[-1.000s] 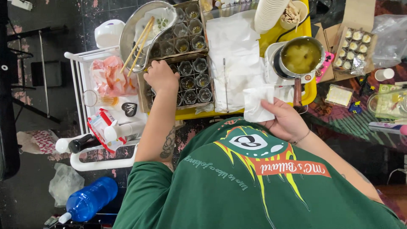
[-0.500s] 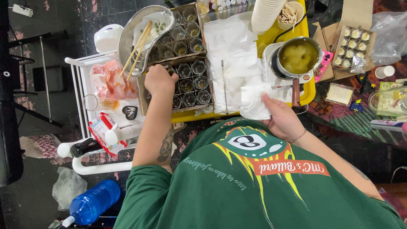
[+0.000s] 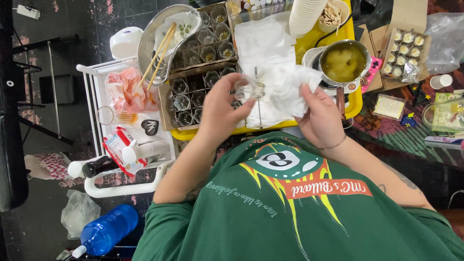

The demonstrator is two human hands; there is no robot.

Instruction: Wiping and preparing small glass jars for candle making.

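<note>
My left hand (image 3: 220, 108) is shut on a small clear glass cup (image 3: 249, 89), held above the yellow tray (image 3: 350, 104). My right hand (image 3: 321, 116) grips a crumpled white paper towel (image 3: 290, 84) just right of the cup, nearly touching it. To the left of my left hand, a cardboard box (image 3: 193, 94) holds several more small glass cups in rows. More white paper (image 3: 261, 41) lies spread on the tray behind the hands.
A metal bowl with chopsticks (image 3: 159, 43) rests on the box's far left. A pot of yellowish liquid (image 3: 344, 62), a stack of white cups (image 3: 305, 14) and a carton of small filled cups (image 3: 405, 48) stand at the right. A white rack (image 3: 128, 140) and a blue bottle (image 3: 106, 231) are at the left.
My left hand has lifted a glass cup out of the box and brought it right toward the towel. My right hand has raised the paper towel to meet it.
</note>
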